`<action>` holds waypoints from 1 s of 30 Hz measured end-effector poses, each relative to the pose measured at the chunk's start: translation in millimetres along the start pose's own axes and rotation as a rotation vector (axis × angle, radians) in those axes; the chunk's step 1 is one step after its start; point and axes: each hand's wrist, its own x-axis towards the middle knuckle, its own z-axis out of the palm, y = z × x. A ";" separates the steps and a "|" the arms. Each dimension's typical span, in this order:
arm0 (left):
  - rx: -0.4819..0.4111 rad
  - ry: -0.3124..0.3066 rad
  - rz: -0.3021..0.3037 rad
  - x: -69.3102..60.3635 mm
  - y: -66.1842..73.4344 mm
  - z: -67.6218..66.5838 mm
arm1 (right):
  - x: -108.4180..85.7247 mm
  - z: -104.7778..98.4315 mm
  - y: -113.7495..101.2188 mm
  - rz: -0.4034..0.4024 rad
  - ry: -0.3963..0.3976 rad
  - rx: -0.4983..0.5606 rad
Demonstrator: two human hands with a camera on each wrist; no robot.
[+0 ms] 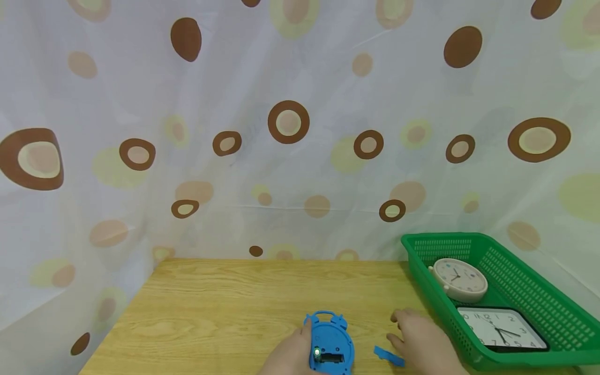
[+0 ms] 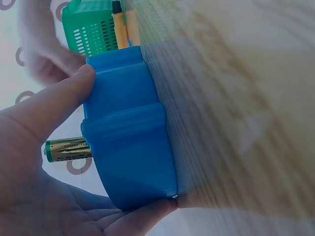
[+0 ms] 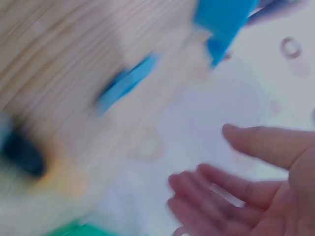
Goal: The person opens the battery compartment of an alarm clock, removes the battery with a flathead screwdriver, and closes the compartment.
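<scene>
Well short of the far edge of the table, between its left edge and the green basket along the right side, a blue alarm clock lies back upward, which presumably leaves its battery slot within reach. The left hand grips it by the rim, thumb and fingers on opposite sides, likely to steady it without covering the slot. A battery juts up from the back, so it looks unseated. The right hand, fingers loosely bent, grasps nothing; near it lies a blue strip, perhaps the slot's cover.
</scene>
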 end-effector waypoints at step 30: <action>0.023 0.004 -0.001 19.3 -26.9 16.2 | 13.8 37.0 -84.5 -0.647 -0.043 0.174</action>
